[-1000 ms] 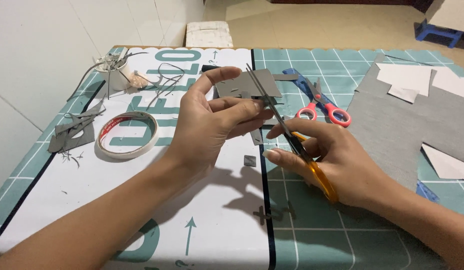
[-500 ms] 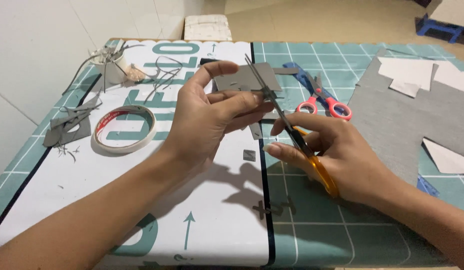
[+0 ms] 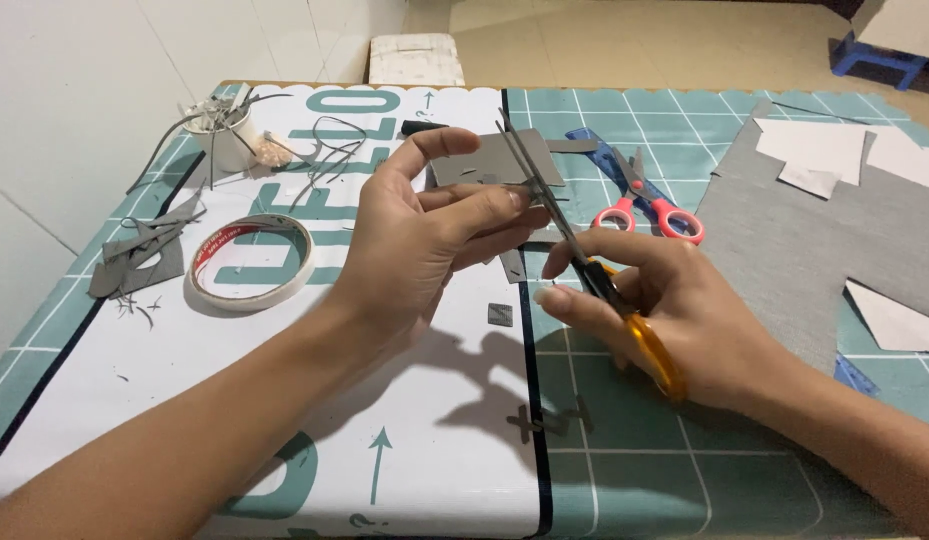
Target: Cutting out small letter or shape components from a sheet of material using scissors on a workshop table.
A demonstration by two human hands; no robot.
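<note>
Only real container here is the small white cup (image 3: 227,135) up at the far left corner of the table, stuffed with thin grey strips and offcuts that stick out over the rim, with more loose grey strands (image 3: 329,150) lying just beside it. Near that, a roll of white tape (image 3: 250,261) lies flat on the white printed sheet (image 3: 284,400), and a few grey scraps (image 3: 139,255) sit to its left. Now the hands: the left hand (image 3: 424,240) is raised above the table, fingers curled, pinching a small grey card piece (image 3: 494,160) between thumb and fingers with the index finger pointing up over the top. The right hand (image 3: 674,310) is closed around the orange-handled scissors (image 3: 594,270), palm low over the green cutting mat (image 3: 684,470), blades angled up and away and slightly parted, meeting the card's lower edge. The card is held in the air above the seam between sheet and mat. A second, red-handled pair of scissors (image 3: 649,205) lies behind, and a big grey sheet (image 3: 784,240) sits to the right.
</note>
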